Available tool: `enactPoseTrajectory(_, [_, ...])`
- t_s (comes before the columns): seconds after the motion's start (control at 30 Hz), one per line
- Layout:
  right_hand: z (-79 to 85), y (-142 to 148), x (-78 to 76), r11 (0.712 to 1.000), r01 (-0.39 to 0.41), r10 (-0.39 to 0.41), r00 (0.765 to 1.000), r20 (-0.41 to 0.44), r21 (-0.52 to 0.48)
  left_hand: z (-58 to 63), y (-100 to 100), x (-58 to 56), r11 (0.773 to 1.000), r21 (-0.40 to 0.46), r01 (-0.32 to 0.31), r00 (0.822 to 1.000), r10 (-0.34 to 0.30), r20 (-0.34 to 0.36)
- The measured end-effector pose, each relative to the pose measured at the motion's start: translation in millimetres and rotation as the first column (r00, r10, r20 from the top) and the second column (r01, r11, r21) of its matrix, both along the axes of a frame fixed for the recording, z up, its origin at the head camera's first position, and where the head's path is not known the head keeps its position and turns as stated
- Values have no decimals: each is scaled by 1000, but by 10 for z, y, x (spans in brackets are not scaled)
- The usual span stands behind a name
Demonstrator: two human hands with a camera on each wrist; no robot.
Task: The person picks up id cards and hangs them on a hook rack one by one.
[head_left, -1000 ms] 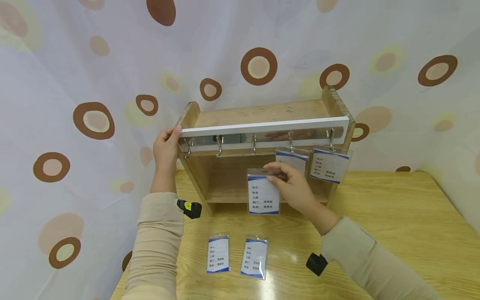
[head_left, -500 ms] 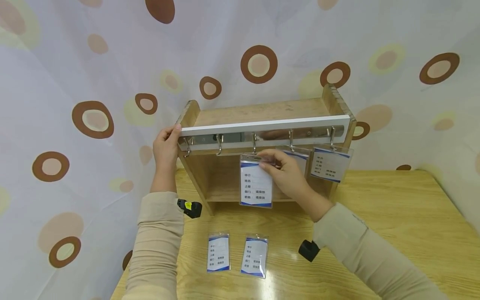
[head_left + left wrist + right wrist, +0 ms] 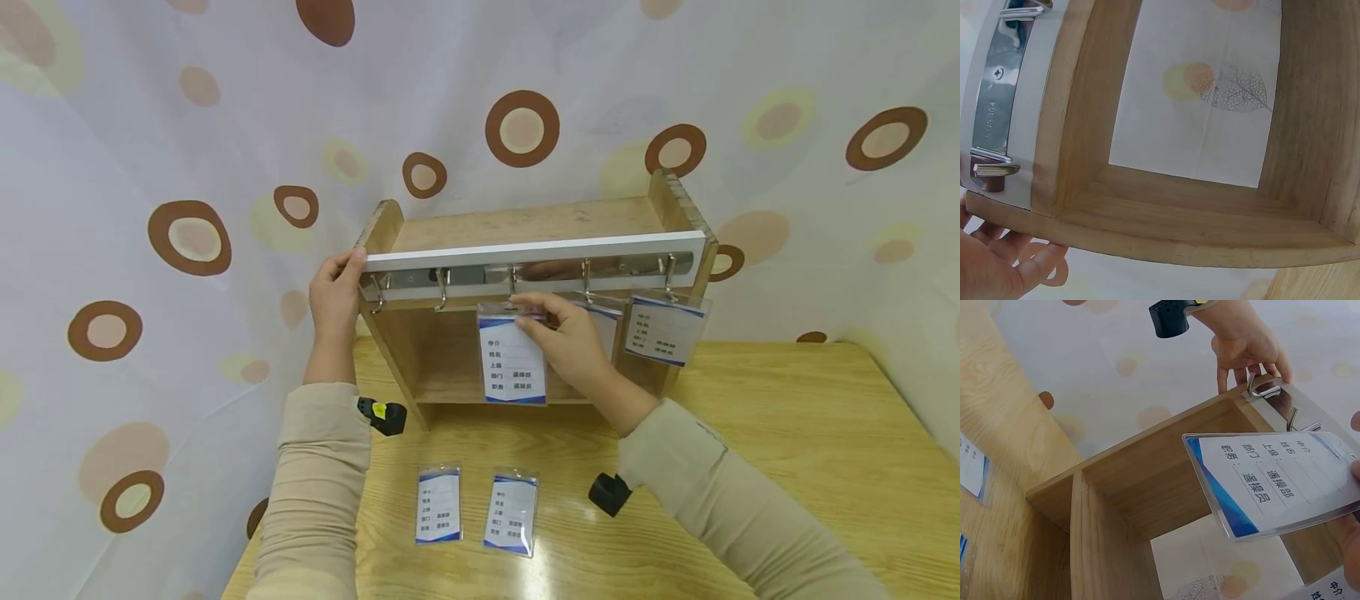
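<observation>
My right hand [image 3: 566, 342] pinches the top edge of a clear-sleeved ID badge [image 3: 513, 360] just below the middle hook [image 3: 512, 282]. Whether the badge's slot is over the hook is hidden by my fingers. In the right wrist view the badge [image 3: 1272, 478] shows its white card with blue corners. My left hand [image 3: 334, 296] grips the upper left corner of the wooden shelf [image 3: 525, 225], at the end of the white hook rail [image 3: 532, 250]. The left wrist view shows those fingers [image 3: 1038, 265] against the shelf's side board.
Two badges hang from the right-hand hooks: one badge [image 3: 666, 327] at the end, another badge [image 3: 606, 323] partly behind my right hand. Two more, a left badge [image 3: 438, 505] and a right badge [image 3: 512, 512], lie on the wooden table [image 3: 787, 467]. A patterned curtain [image 3: 592, 75] stands behind.
My right hand has moved up and slightly left with the badge, bringing its top edge to the middle hook. My left hand stays on the shelf corner.
</observation>
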State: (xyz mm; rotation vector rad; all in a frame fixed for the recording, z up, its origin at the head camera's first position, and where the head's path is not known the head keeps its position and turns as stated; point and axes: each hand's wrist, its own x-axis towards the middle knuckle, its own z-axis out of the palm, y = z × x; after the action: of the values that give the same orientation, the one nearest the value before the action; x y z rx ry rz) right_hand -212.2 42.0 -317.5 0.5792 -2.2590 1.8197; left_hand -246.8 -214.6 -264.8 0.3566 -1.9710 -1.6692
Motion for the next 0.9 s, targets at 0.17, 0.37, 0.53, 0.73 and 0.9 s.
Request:
enactPoseTrajectory(0.17, [34,-7,-6,1000,10,-9,1000,12,-24,6,9,-4,1000,-5,-1,1000,1,4])
enactPoseTrajectory(0.37, [49,-8,-19,1000,19,-18,1000,20,-21,-1,5,-9,1000,-9,2,1000,-2,16])
enactPoseTrajectory(0.53, [54,-9,-27,1000,30,-29,998,47,-9,-8,3,-11,1000,0,4,1000,-4,16])
enactPoseTrajectory(0.73, [84,-17,-18,999,34,-35,997,72,22,-14,2,-12,1000,3,4,1000,-4,8])
enactPoseTrajectory(0.9, [102,-21,-30,998,38,-43,996,79,54,-17,0,-10,1000,8,5,1000,-5,-12])
